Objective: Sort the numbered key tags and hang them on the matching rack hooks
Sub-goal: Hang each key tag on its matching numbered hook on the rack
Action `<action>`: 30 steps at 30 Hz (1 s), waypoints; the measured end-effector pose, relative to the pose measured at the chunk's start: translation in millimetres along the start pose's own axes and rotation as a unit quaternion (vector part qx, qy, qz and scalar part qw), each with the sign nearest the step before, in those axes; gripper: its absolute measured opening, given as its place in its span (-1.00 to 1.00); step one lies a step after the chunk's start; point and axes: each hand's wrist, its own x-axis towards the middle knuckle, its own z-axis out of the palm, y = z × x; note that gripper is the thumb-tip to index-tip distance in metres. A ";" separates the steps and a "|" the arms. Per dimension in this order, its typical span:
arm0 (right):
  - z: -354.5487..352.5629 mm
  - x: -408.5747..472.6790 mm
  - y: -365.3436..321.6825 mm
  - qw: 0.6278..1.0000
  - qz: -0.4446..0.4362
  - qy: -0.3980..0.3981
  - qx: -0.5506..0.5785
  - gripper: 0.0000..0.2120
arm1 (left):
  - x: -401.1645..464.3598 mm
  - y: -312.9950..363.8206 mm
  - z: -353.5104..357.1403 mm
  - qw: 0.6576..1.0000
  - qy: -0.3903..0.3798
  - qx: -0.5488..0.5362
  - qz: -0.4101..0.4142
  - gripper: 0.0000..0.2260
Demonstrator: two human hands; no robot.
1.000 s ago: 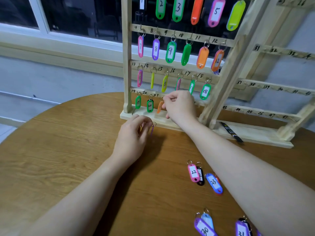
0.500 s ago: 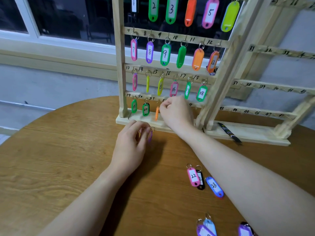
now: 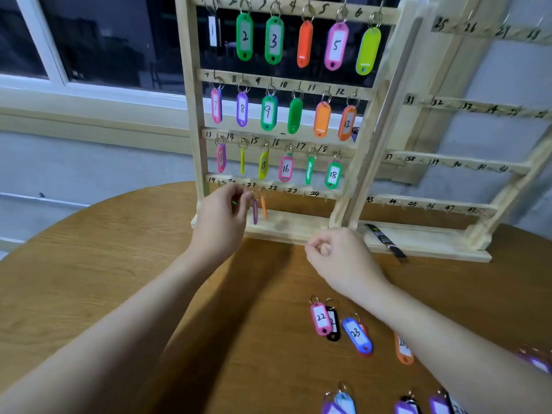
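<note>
The wooden key rack stands on the table with numbered tags on rows 1 to 18. At the bottom row my left hand is raised to the hooks around 20 and 21 and pinches the ring of a purple tag, which dangles edge-on beside an orange tag. A bit of green shows behind the fingers. My right hand hovers in front of the rack's base, fingers curled, holding nothing. Loose on the table lie a pink tag 22, a black tag and a blue tag 23.
A second rack panel with bare hooks 25 to 48 stands to the right. A black marker lies on its base. An orange tag and several purple and blue tags lie near the round table's front edge.
My right hand has left the bottom row and drawn back toward the table. My left hand has lifted the purple tag from the table up to the bottom hooks.
</note>
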 end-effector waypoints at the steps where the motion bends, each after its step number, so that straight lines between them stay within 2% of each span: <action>1: -2.6 -3.4 3.5 1.000 0.002 -0.002 0.008 -0.81 | 5.9 2.9 3.5 1.000 -0.005 0.009 -0.008 -0.83; 15: -14.5 -20.6 16.0 0.999 -0.025 -0.029 0.036 -0.82 | 23.4 7.9 19.4 0.988 -0.010 0.141 -0.070 -0.73; 21: -25.4 -24.1 19.2 0.991 -0.017 -0.134 0.008 -0.88 | -1.4 8.6 19.5 0.993 -0.021 0.079 -0.082 -0.77; 24: -32.8 -27.8 25.4 0.987 -0.027 -0.160 -0.002 -0.90 | -32.0 12.3 24.0 0.992 -0.097 0.026 -0.071 -0.85; 30: -38.8 -33.1 34.1 0.977 -0.035 -0.211 -0.020 -0.93 | -73.6 7.5 33.5 0.952 -0.298 -0.008 0.075 -0.92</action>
